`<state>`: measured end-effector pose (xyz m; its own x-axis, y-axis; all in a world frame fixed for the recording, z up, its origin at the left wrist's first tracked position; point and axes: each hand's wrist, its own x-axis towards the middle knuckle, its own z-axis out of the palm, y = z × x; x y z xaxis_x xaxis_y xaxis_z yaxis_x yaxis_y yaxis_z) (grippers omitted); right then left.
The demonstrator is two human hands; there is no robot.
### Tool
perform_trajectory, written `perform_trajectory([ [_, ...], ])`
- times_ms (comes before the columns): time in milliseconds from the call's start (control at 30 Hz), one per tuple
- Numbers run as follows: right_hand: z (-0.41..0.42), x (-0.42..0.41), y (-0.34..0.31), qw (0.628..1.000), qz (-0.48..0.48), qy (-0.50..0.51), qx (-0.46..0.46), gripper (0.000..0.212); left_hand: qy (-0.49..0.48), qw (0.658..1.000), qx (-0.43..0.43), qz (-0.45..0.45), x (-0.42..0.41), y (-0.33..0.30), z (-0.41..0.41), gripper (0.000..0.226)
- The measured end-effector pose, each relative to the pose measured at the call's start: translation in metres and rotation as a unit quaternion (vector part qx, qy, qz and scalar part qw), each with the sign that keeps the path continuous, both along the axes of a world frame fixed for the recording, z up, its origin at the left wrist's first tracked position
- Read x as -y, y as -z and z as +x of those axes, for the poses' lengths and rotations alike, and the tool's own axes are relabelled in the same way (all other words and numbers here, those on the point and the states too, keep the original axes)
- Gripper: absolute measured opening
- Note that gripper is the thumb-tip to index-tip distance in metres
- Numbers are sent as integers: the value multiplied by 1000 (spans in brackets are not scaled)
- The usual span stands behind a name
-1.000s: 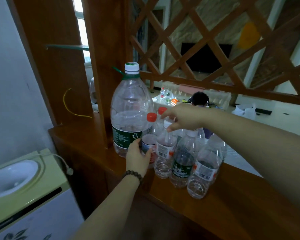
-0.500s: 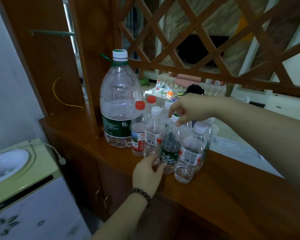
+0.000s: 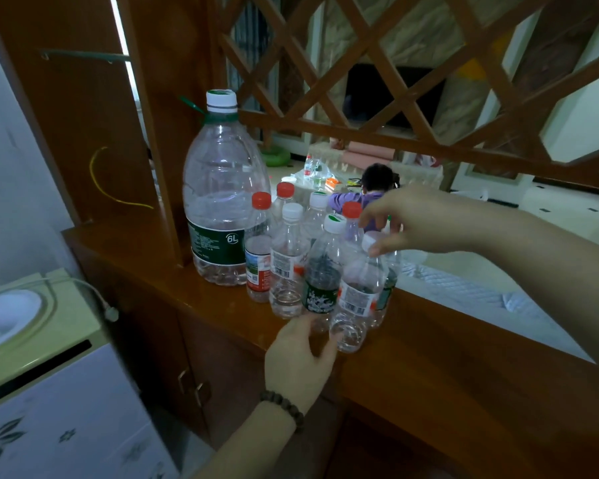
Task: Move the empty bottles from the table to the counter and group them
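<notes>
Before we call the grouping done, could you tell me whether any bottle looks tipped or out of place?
Nothing stands out: the small bottles stand upright, clustered beside the 6L bottle on the counter.

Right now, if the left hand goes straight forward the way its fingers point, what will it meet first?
Probably the front bottles: the left hand points at the bases of the dark-green-label bottle and the clear bottle beside it. Its fingertips already look in contact with them, though depth is unclear.
</notes>
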<state>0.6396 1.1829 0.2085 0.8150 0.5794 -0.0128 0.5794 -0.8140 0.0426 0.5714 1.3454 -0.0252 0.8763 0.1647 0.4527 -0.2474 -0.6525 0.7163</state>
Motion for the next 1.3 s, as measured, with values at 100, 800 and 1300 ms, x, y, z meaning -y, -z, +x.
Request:
perform_trajectory([
  [100,-1,4,12,1000,-1,11,-11,48,13,999,-32,10,15,-2,-2,43],
  [800,-13,8,28,993,99,53,18,39,-13,998,-56,39,-8,-15,-11,45],
  [1300,-115,-15,150,946,255,187,72,80,-40,966,-70,246,-59,-66,-20,79],
])
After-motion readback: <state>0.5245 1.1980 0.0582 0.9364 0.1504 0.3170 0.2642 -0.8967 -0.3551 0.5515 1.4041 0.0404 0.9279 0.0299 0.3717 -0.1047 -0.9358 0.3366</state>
